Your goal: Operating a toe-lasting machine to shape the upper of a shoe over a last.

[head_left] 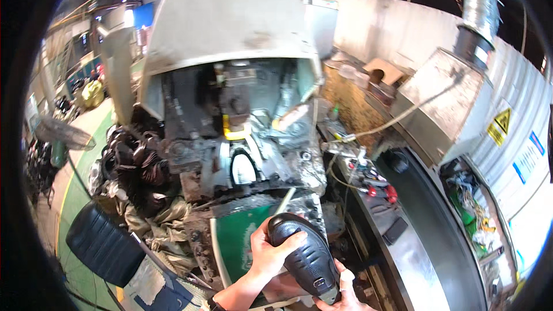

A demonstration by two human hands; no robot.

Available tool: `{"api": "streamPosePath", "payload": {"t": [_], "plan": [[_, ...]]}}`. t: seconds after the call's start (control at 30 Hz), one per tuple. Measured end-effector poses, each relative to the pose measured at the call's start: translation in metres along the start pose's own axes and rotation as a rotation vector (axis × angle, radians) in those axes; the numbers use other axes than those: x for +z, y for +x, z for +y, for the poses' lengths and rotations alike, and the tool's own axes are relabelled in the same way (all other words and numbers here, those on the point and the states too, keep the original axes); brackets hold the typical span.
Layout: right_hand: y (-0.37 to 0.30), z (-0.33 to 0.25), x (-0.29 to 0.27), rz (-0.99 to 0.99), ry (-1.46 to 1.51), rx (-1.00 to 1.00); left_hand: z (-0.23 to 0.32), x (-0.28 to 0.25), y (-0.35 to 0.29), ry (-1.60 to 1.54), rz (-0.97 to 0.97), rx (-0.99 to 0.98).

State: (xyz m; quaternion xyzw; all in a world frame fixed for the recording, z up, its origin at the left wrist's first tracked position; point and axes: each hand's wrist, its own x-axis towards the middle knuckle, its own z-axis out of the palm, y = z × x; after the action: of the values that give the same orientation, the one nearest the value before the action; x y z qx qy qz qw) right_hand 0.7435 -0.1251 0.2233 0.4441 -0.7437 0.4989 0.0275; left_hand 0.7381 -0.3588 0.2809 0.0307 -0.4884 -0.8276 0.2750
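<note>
Low and just right of the middle of the view, between the person's two hands, is a glossy black closed-toe shoe [300,253] with ribbed lines across its upper and a small metal buckle [319,281] near its lower end. Its long axis slants from upper left to lower right, the broad rounded end pointing away from the body and the buckled end lying toward it. Beyond the shoe, up and to the left, a white oval piece [243,169] with a dark rim sits in the opening of a large machine under a pale grey metal hood [230,20]; the left hand [268,257] is the nearer of the two to it, and the shoe is well apart from it. That hand is partly closed around the shoe's left side, thumb laid across the upper, its other fingers largely hidden. The right hand [347,295] is half curled about the buckled end, gripping the lower right edge with its fingertips; how firmly it presses cannot be told. Just left of the shoe is a flat green panel [235,241], and farther right stands a long, shiny metal counter [416,262].
</note>
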Motion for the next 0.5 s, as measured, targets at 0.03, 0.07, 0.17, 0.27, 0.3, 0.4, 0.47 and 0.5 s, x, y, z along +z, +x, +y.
{"api": "streamPosePath", "payload": {"t": [0.03,0.07,0.17,0.27,0.3,0.4,0.47,0.5], "plan": [[-0.010,0.007,-0.005,0.050,0.010,0.008,-0.004,0.014,-0.001,0.025,-0.022,-0.018],[-0.018,0.010,-0.012,0.100,0.021,0.014,-0.011,0.027,-0.002,0.053,-0.043,-0.033],[-0.054,0.025,-0.041,0.163,0.060,0.110,-0.042,0.071,-0.009,0.020,-0.089,-0.076],[-0.086,0.029,-0.092,0.220,0.134,0.139,-0.078,0.118,-0.016,-0.029,-0.089,-0.220],[-0.100,0.034,-0.105,0.238,0.131,0.183,-0.094,0.135,-0.017,-0.060,-0.072,-0.325],[-0.158,0.061,-0.128,0.487,-0.160,0.254,-0.162,0.188,-0.028,-0.034,0.077,-0.590],[-0.183,0.075,-0.160,0.660,0.311,0.514,-0.223,0.216,-0.037,0.010,-0.014,-0.662],[-0.190,0.090,-0.171,0.867,0.187,0.567,-0.280,0.191,-0.037,0.073,-0.158,-0.636]]}}
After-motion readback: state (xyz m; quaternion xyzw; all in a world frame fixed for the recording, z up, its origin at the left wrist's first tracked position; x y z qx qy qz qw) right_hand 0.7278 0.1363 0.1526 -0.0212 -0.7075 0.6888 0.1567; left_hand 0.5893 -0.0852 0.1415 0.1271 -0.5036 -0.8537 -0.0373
